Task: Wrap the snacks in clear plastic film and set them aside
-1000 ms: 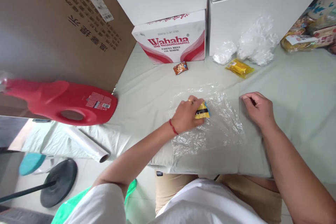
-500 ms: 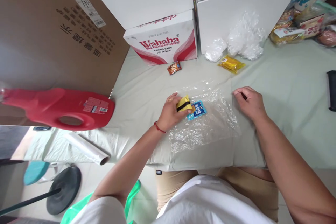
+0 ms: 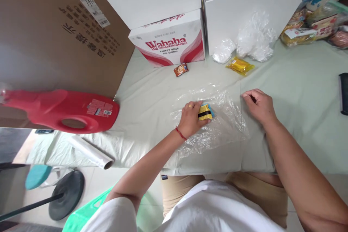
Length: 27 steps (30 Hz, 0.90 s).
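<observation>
My left hand (image 3: 191,117) is closed around a small yellow packet with a black band (image 3: 204,113). The yellow packet lies over a blue snack packet (image 3: 212,110), which is mostly covered and shows only along its edge. Both are above a crinkled sheet of clear plastic film (image 3: 225,130) spread flat on the cloth. To the right of the film, my right hand (image 3: 261,107) rests on the cloth with its fingers curled in; whether anything is inside them is hidden.
A brown snack packet (image 3: 181,69) lies before the Wahaha box (image 3: 170,41). Crumpled plastic (image 3: 254,40) and a yellow packet (image 3: 240,66) sit further back. At left are a red jug (image 3: 62,110), a film roll (image 3: 92,152) and a large carton (image 3: 54,43).
My left hand has carried the yellow packet to the right, so it now covers most of the blue packet. My right hand has stayed in place.
</observation>
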Tool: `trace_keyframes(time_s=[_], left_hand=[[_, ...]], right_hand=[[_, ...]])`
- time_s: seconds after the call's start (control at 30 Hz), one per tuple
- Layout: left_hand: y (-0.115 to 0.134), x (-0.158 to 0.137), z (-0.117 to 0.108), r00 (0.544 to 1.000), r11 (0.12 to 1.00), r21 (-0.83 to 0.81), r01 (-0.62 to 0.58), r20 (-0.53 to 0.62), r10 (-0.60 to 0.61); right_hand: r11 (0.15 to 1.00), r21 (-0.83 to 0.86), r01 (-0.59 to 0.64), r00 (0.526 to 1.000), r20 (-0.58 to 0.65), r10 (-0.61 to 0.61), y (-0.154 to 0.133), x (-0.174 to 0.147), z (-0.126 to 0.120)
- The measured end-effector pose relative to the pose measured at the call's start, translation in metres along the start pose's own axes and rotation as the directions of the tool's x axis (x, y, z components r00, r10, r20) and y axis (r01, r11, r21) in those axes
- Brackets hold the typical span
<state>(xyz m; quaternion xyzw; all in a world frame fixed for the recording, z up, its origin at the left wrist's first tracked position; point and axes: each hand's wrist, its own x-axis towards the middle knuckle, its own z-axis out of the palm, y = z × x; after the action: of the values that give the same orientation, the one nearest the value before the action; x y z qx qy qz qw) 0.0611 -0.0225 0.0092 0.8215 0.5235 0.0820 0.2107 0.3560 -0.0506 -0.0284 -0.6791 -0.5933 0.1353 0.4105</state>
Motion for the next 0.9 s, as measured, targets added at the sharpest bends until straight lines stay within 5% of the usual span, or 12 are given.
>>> trace_keyframes(time_s=[0.2, 0.3, 0.37, 0.53, 0.7, 0.8, 0.9], left_hand=[[-0.004, 0.001, -0.023, 1.000, 0.998, -0.060, -0.002, -0.014, 0.001], [-0.001, -0.005, -0.028, 0.985, 0.960, -0.275, 0.047, -0.145, -0.090], [0.002, -0.013, -0.024, 0.952, 0.869, -0.490, 0.063, -0.232, -0.200], [0.003, -0.035, 0.000, 0.882, 0.689, -0.720, 0.078, -0.272, -0.384], [-0.021, -0.050, 0.002, 0.911, 0.691, -0.721, 0.042, -0.257, -0.323], [-0.041, -0.056, -0.005, 0.925, 0.670, -0.741, 0.036, -0.229, -0.303], [-0.056, -0.059, -0.010, 0.931, 0.557, -0.828, 0.061, -0.153, -0.331]], right_hand=[[1.000, 0.019, 0.019, 0.998, -0.065, -0.018, -0.007, -0.001, -0.005], [0.994, 0.042, 0.096, 0.992, -0.089, -0.092, -0.029, -0.002, -0.017], [0.973, 0.080, 0.217, 0.973, 0.062, -0.222, -0.049, -0.001, -0.021], [0.833, 0.194, 0.518, 0.672, 0.510, -0.537, -0.082, 0.011, 0.008], [0.818, 0.156, 0.553, 0.518, 0.704, -0.485, -0.081, 0.024, 0.046], [0.816, 0.131, 0.563, 0.516, 0.715, -0.471, -0.077, 0.028, 0.049], [0.830, 0.152, 0.536, 0.582, 0.646, -0.494, -0.081, 0.029, 0.044]])
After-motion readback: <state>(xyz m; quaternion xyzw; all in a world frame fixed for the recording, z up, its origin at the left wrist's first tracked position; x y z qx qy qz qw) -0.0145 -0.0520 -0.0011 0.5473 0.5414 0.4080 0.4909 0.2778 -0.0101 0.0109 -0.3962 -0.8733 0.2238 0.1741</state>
